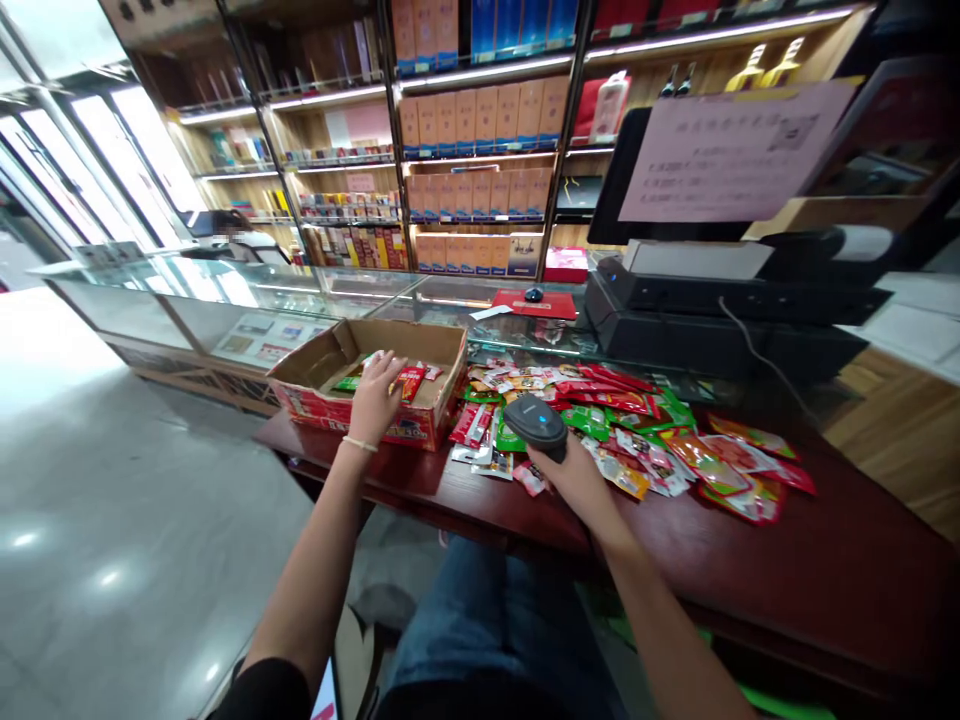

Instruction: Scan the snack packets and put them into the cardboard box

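My left hand [377,397] reaches over the near wall of a cardboard box [307,388], its fingers stretched out and nothing visibly gripped. Beside those fingers, inside the box, lie a red snack packet [411,381] and a green snack packet [348,384]; my hand partly hides what is under it. My right hand [574,475] is closed around the handle of a dark barcode scanner [535,420] with a small blue light on top. The scanner is held above a spread pile of snack packets [637,425] in red, green, white and orange.
The box and pile rest on a dark red wooden counter [780,560]. Behind stand a cash-register unit [720,335] with a cable and a paper-covered screen [735,155]. A red mat [536,303] with a mouse lies on the glass display case [360,290]. Stocked shelves line the wall.
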Demonstrator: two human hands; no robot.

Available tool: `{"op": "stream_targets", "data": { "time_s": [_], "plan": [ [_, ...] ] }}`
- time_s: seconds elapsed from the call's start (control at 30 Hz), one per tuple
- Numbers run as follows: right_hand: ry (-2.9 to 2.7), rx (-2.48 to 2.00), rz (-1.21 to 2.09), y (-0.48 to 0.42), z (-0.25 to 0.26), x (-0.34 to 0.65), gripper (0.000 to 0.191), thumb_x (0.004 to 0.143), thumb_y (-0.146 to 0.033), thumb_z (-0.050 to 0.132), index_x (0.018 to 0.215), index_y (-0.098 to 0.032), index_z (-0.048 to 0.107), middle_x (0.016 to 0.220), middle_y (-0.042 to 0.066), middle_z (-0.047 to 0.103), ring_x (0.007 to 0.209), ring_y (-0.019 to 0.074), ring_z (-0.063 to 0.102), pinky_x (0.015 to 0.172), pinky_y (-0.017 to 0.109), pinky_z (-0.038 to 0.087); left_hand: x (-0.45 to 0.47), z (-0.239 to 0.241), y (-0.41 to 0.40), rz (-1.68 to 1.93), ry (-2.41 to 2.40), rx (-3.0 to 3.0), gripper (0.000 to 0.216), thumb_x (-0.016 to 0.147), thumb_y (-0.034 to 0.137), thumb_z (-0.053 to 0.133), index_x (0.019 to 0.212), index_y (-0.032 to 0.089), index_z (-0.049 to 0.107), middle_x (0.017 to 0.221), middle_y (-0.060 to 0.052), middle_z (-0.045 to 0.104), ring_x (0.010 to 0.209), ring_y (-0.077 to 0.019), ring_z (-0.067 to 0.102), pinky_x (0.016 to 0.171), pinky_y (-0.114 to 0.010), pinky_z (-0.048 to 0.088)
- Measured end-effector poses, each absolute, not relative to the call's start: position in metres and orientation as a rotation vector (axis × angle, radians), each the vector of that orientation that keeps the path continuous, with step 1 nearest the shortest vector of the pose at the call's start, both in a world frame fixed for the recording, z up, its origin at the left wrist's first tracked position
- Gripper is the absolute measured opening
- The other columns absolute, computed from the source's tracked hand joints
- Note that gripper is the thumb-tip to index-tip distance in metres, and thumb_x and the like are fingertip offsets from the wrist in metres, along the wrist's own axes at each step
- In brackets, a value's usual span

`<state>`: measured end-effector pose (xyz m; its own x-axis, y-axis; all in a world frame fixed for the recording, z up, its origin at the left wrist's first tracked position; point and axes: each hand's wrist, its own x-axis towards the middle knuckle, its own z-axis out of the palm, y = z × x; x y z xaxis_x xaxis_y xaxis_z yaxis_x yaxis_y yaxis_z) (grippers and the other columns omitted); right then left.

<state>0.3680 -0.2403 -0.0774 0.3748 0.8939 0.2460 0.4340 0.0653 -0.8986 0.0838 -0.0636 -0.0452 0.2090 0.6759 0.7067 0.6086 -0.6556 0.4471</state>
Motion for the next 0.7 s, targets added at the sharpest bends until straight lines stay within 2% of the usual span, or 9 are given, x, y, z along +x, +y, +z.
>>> {"op": "stream_targets", "data": {
  "time_s": [0.07, 0.17, 0.23, 0.37, 0.53, 0.7],
  "plan": [
    [-1.245, -1.57, 0.506, -0.235, -0.081, 0.364, 0.035, 0.073, -0.04, 0.07, 0.102, -0.02, 0.066, 0.091, 0.009, 0.075, 0.085, 0.0275, 0.069, 0.07, 0.035, 0.052, 0.074, -0.057, -0.055, 1.341, 1.373, 2.429, 0.034, 0.088, 0.026, 0.055, 0.118, 0.018, 0.068, 0.131, -0.013, 0.063, 0.136, -0.0318, 0.046, 0.112, -0.056, 0.038],
    [-1.255, -1.605, 0.491, -0.232, -0.084, 0.362, 0.035, 0.074, -0.039, 0.068, 0.103, -0.02, 0.066, 0.099, 0.01, 0.075, 0.091, 0.028, 0.069, 0.076, 0.037, 0.051, 0.079, -0.067, -0.064, 1.372, 1.324, 2.46, 0.032, 0.093, 0.029, 0.049, 0.117, 0.019, 0.068, 0.127, -0.012, 0.065, 0.134, -0.029, 0.049, 0.111, -0.053, 0.04],
    [-1.257, -1.612, 0.504, -0.233, -0.084, 0.364, 0.033, 0.074, -0.039, 0.068, 0.101, -0.02, 0.066, 0.093, 0.009, 0.075, 0.086, 0.0274, 0.069, 0.072, 0.035, 0.051, 0.092, -0.067, -0.08, 1.452, 1.235, 2.478, 0.031, 0.095, 0.031, 0.047, 0.115, 0.02, 0.068, 0.124, -0.011, 0.067, 0.132, -0.0269, 0.051, 0.111, -0.05, 0.041],
    [-1.226, -1.582, 0.562, -0.242, -0.084, 0.371, 0.029, 0.074, -0.04, 0.068, 0.096, -0.022, 0.067, 0.07, 0.004, 0.071, 0.068, 0.0245, 0.068, 0.057, 0.03, 0.049, 0.129, -0.066, -0.119, 1.513, 1.039, 2.502, 0.028, 0.097, 0.029, 0.047, 0.117, 0.023, 0.066, 0.126, -0.008, 0.065, 0.129, -0.024, 0.052, 0.112, -0.047, 0.04],
    [-1.162, -1.642, 0.598, -0.265, -0.089, 0.383, 0.03, 0.077, -0.043, 0.066, 0.096, -0.02, 0.064, 0.053, -0.002, 0.061, 0.044, 0.0187, 0.056, 0.046, 0.028, 0.043, 0.183, -0.093, -0.155, 1.255, 0.831, 2.542, 0.029, 0.095, 0.033, 0.053, 0.119, 0.023, 0.064, 0.114, -0.009, 0.067, 0.111, -0.0235, 0.06, 0.101, -0.041, 0.047],
    [-1.058, -1.611, 0.621, -0.295, -0.103, 0.395, 0.028, 0.079, -0.044, 0.065, 0.094, -0.022, 0.058, 0.047, -0.006, 0.054, 0.036, 0.0157, 0.049, 0.038, 0.026, 0.039, 0.231, -0.132, -0.179, 0.972, 0.77, 2.544, 0.039, 0.086, 0.039, 0.066, 0.119, 0.019, 0.063, 0.109, -0.011, 0.064, 0.106, -0.0257, 0.06, 0.094, -0.041, 0.049]
  ]
}}
